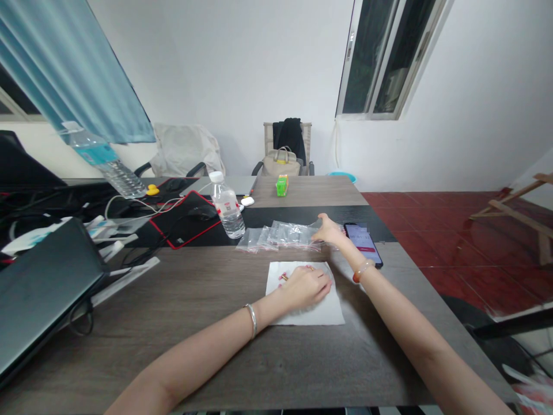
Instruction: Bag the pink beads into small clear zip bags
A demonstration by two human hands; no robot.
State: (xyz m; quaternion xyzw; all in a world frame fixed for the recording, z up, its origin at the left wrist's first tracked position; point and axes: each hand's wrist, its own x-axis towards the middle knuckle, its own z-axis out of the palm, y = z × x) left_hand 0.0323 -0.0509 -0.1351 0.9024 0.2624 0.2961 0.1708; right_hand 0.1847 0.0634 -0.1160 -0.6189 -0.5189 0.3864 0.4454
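Note:
My left hand (306, 286) rests on a white sheet of paper (309, 314) with its fingers curled under. Whatever they may hold is hidden beneath the palm. Small pink and brownish pieces that look like capsules (284, 276) lie on the paper by the knuckles, and a few more show just beyond them. Farther forward, my right hand (329, 230) reaches to the right end of a row of clear zip bags (289, 235). Its thumb and forefinger are apart at the edge of the bags. A lit phone (363, 243) lies just right of that hand.
A water bottle (227, 206) stands left of the bags, with a mouse pad (184, 222) behind it. A dark laptop (47, 294), cables and a larger bottle (106, 161) crowd the left side. A small green box (282, 185) sits near the far edge.

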